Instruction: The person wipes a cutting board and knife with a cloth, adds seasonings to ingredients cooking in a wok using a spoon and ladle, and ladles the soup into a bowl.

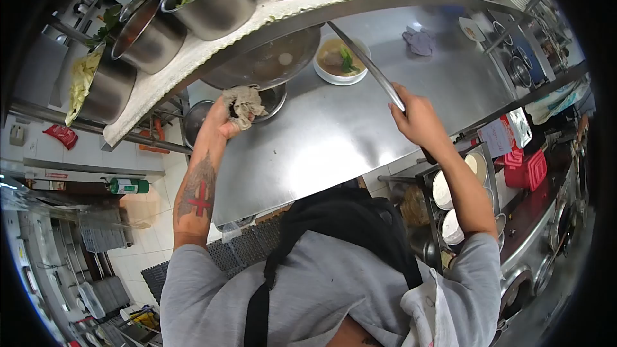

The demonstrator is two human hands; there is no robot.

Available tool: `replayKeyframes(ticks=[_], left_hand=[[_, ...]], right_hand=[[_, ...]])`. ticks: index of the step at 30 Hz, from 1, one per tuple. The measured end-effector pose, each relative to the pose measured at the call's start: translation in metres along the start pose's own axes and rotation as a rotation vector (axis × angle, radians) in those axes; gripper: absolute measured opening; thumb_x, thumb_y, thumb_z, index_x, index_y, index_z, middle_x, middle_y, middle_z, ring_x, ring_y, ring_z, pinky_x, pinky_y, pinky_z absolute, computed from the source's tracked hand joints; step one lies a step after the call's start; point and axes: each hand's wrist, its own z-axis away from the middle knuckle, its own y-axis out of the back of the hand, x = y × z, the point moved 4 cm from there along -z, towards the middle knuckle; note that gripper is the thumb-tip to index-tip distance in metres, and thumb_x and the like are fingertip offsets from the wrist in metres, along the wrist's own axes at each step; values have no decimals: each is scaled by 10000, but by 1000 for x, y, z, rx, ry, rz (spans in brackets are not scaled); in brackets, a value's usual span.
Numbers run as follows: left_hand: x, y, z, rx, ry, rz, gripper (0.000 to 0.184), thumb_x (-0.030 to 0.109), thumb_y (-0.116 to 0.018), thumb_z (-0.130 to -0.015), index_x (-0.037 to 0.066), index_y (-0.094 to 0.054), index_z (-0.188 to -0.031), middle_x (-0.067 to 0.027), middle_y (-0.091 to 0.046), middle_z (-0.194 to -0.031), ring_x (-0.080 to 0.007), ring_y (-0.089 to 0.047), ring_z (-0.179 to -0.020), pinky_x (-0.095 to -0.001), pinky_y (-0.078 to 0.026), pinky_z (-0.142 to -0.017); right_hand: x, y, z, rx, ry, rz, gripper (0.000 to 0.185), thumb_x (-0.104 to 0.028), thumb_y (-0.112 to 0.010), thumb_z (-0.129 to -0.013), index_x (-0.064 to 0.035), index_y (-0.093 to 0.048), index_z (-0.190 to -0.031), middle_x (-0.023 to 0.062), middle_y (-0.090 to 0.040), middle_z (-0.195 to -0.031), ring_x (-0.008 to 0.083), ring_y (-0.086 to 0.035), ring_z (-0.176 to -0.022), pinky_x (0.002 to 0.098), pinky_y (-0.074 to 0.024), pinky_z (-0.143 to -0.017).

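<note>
My left hand (228, 119) is closed around a beige cloth (244, 104), at the near edge of a large metal wok (270, 61). In my right hand (414, 119) is the handle of a long metal utensil (369, 64), whose far end reaches up under the shelf edge beside the wok. A white bowl (340, 80) stands on the steel counter between the wok and the utensil, with broth and a green leafy vegetable (348, 62) in it. Part of the wok is hidden under the shelf.
Metal pots (209, 0) line a cloth-covered shelf (276, 16) above the steel counter (302, 148). A purple cloth (419, 42) lies at the back right. Metal bowls (196, 122) sit beyond my left hand. A rack with white containers (443, 189) stands at my right.
</note>
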Motion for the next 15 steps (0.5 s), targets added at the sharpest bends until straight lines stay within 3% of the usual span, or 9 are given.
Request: replayKeyframes(ticks=[1,4,5,6,8,11,13,14,15], left_hand=[[-4,-10,4,29,-41,3,191,78,-552,-944,-83,-612,-1027,-133,-670,-868,-201,-673,-670,-265,-589,-534],[-3,-21,2,-76,12,12,183,81,-556,-942,-72,-619,-1020,-115,-672,-860,-205,-669,-667,-298,-598,-577],[-6,-23,0,-174,62,9,183,85,-561,-941,-68,-622,-1020,-115,-675,-860,-210,-673,-673,-311,-603,-592],[-5,-35,10,-46,7,-43,179,87,-568,-933,-60,-627,-1016,-119,-684,-868,-214,-685,-689,-312,-601,-579],[-4,-32,3,-84,13,-23,181,87,-564,-938,-55,-626,-1030,-138,-688,-895,-232,-695,-704,-365,-622,-603],[1,-31,-13,-193,27,-17,163,65,-556,-948,-53,-615,-1043,-160,-692,-931,-252,-713,-739,-412,-650,-630],[1,-42,-15,-153,44,7,164,65,-544,-964,-61,-607,-1048,-161,-693,-938,-255,-721,-753,-417,-655,-643],[3,-47,-14,-104,25,2,158,66,-531,-977,-54,-606,-1049,-159,-693,-934,-255,-724,-747,-420,-657,-650],[4,-50,-12,-101,28,2,158,66,-531,-977,-54,-606,-1049,-159,-693,-934,-255,-724,-747,-420,-657,-650]], right_hand=[[-6,0,-10,-20,36,55,440,-106,-613,-881,28,-550,-1295,281,-665,-821,456,-657,-780,546,-514,-729],[-15,0,-38,94,194,157,428,-102,-614,-878,43,-562,-1277,270,-668,-791,466,-654,-782,543,-513,-746],[-17,1,-46,90,203,154,428,-102,-614,-878,43,-562,-1277,270,-668,-791,466,-654,-782,543,-513,-746],[-21,6,-53,56,161,182,423,-96,-618,-874,41,-569,-1272,286,-660,-824,473,-645,-825,531,-508,-767],[-19,7,-62,21,123,211,418,-90,-621,-870,38,-576,-1266,301,-653,-858,480,-637,-868,520,-502,-788],[-25,15,-63,34,261,211,391,-110,-627,-890,50,-583,-1244,256,-663,-762,408,-678,-702,485,-529,-647],[-45,26,-52,-416,-246,-138,320,-109,-608,-913,77,-608,-1174,150,-629,-680,236,-648,-562,381,-507,-489],[-45,25,-53,-419,-246,-139,320,-109,-608,-913,77,-608,-1174,150,-629,-680,236,-648,-562,381,-507,-489],[-44,21,-53,-504,-313,-395,288,-124,-603,-930,78,-611,-1134,92,-593,-677,163,-590,-525,323,-473,-450]])
